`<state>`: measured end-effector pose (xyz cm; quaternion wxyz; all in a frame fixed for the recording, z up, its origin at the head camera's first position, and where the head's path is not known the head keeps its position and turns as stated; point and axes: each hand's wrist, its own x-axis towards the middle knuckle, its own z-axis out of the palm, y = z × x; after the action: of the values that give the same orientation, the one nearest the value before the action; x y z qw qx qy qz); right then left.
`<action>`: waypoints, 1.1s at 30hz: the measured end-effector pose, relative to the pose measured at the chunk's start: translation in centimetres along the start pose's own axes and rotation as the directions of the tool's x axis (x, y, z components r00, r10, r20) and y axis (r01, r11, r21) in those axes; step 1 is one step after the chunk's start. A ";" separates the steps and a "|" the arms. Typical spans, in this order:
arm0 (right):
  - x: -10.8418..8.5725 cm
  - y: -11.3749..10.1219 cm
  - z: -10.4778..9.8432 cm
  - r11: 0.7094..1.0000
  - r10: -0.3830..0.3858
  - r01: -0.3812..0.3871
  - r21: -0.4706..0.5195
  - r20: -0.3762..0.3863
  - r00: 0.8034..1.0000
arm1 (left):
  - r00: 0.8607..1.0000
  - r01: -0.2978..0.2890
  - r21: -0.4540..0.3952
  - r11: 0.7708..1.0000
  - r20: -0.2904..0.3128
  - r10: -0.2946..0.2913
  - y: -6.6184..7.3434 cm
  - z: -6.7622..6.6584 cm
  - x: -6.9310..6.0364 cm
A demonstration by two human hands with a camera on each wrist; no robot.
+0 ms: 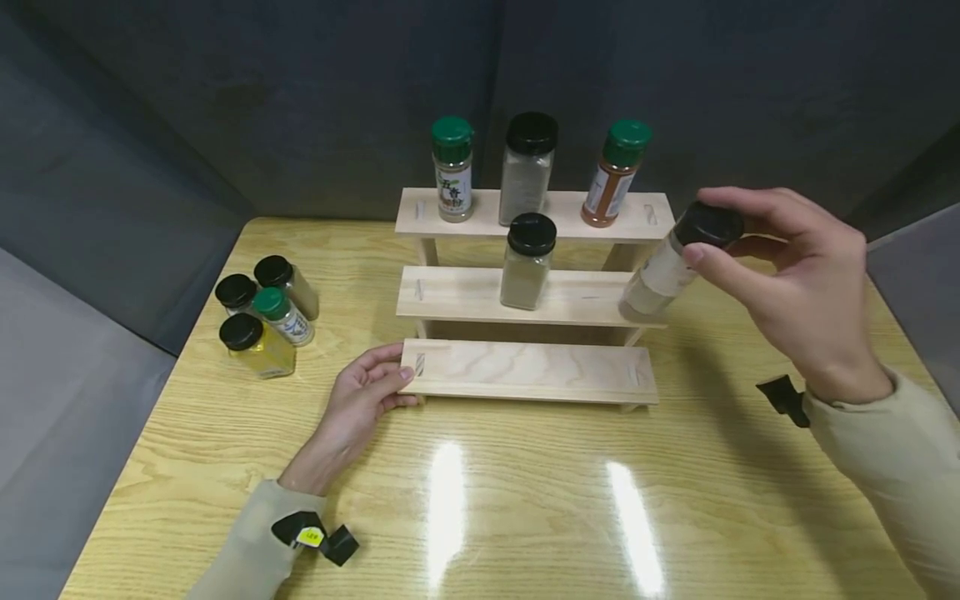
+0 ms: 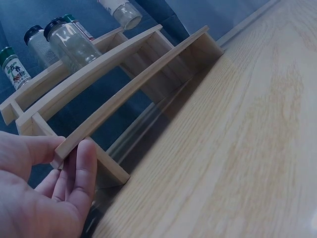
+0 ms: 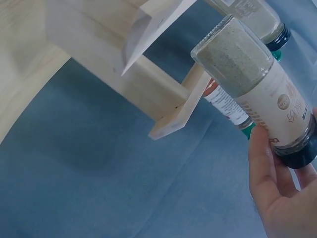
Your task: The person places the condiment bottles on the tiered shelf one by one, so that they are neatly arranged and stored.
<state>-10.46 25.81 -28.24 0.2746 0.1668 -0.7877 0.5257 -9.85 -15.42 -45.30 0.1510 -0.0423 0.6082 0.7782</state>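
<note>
As the right hand (image 1: pixel 813 287) pinches a tilted jar (image 1: pixel 658 279) by its lid (image 1: pixel 708 225) over the middle tier (image 1: pixel 588 296) at three o'clock, the left hand (image 1: pixel 363 396) grips the bottom tier (image 1: pixel 528 369) at nine; a slanted landing could topple the jar.

Looks like a lab-style recording booth. Dark fabric wall (image 1: pixel 315 108) beyond left hand (image 1: pixel 362 392) and right hand (image 1: pixel 813 279). Pale grey panel (image 1: pixel 67 392) outboard of left hand, grey side panel (image 1: pixel 926 275) outboard of right hand. Wood-grain table (image 1: pixel 540 492) under both. Black left mount (image 1: pixel 341 545) with yellow tag (image 1: pixel 310 536) at the cuff behind left hand; black right mount (image 1: pixel 783 397) behind right hand. Long light reflections (image 1: pixel 447 508) on the near side, between hands.
</note>
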 end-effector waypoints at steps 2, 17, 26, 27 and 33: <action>0.2 0.0 0.3 1.000 -0.002 0.002 0.026 0.002 1.000 | 1.000 -0.001 -0.002 1.000 0.000 0.001 0.0 0.0 0.0; 1.1 0.5 2.2 0.990 -0.073 0.084 -0.116 0.100 0.992 | 1.000 -0.008 0.001 1.000 0.000 0.008 0.0 0.0 0.1; 1.1 0.9 3.4 0.991 -0.020 0.032 -0.131 0.093 0.995 | 1.000 0.000 -0.003 1.000 -0.006 0.000 0.0 0.0 0.1; 1.1 0.9 3.4 0.991 -0.020 0.032 -0.133 0.096 0.995 | 1.000 0.001 -0.001 1.000 -0.004 -0.001 0.0 -0.1 0.1; 1.2 1.2 3.8 0.991 -0.018 0.031 -0.131 0.106 0.994 | 1.000 0.004 -0.001 1.000 0.003 -0.004 -0.1 -0.1 0.1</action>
<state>-13.00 22.81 -29.52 0.2498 0.1852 -0.8319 0.4596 -9.94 -15.52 -45.41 0.1535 -0.0427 0.6074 0.7782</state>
